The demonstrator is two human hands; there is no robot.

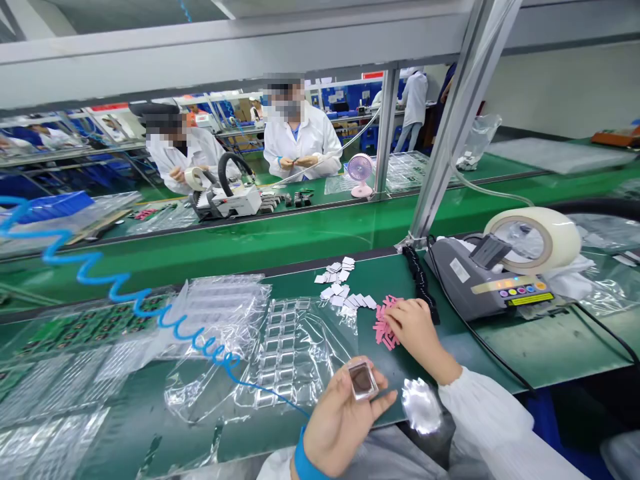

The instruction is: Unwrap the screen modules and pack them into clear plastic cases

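My left hand, with a blue band at the wrist, holds up a small square part with a clear frame and a dark window between thumb and fingers. My right hand reaches over a loose pile of pink strips. Its fingertips are pinched together on a strip at the pile's edge, partly hidden by the fingers. Small white square pieces lie scattered just beyond the pile. Left of my hands, a clear plastic tray with rows of square pockets rests on clear film.
A grey tape dispenser carrying a wide tape roll stands right. A blue coiled cord crosses the left side, above green circuit boards. A shiny silver round piece lies near the front edge. Two co-workers sit opposite.
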